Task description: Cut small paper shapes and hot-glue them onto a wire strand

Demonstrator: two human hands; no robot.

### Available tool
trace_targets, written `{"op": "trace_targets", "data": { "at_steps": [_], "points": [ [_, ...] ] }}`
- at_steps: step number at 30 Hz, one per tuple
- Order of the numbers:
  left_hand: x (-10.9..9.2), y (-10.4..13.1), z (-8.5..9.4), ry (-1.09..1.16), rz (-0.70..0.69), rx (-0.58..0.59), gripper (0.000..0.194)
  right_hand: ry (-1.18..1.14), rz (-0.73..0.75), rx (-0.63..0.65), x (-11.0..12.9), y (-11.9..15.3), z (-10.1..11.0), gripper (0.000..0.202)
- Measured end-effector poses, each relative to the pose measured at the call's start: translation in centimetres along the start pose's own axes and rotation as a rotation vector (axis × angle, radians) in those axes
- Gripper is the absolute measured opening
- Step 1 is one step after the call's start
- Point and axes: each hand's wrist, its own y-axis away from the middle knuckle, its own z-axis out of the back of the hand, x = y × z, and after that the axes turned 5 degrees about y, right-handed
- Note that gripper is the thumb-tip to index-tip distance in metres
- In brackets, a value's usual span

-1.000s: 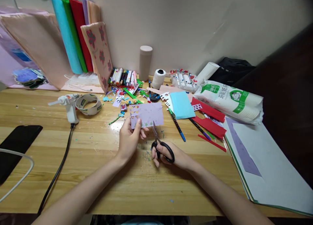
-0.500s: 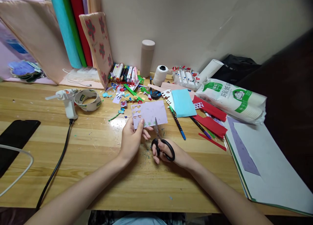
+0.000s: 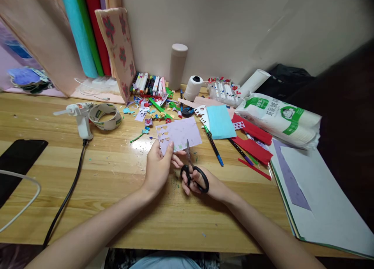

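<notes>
Head view shows the left hand (image 3: 159,163) pinching the lower left of a purple paper (image 3: 182,133) between thumb and fingers, the sheet raised over the wooden counter (image 3: 131,218); heart-shaped holes run down its left side, and green stars line its lower edge; the right hand (image 3: 194,180) grips black-handled scissors (image 3: 201,179), fingers through the loops, the blades pointing up at the paper's lower edge; a light-blue sheet (image 3: 220,122) lies just right of the paper, colourful scraps (image 3: 157,110) beyond it, and a roll of tape (image 3: 105,117) beside a white glue gun (image 3: 83,121) at left.
</notes>
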Motion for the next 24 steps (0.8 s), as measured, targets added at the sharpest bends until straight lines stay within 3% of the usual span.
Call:
{"op": "trace_targets", "data": {
  "at_steps": [13,24],
  "points": [
    [0.52,-0.03,-0.06,-0.002,0.0,0.003,0.024,-0.008,0.007,-0.033,-0.69,-0.09,-0.12,0.065],
    [0.8,-0.07,-0.05,0.011,-0.022,0.016,0.024,-0.039,0.002,-0.151,-0.76,-0.16,-0.81,0.06]
  ]
}}
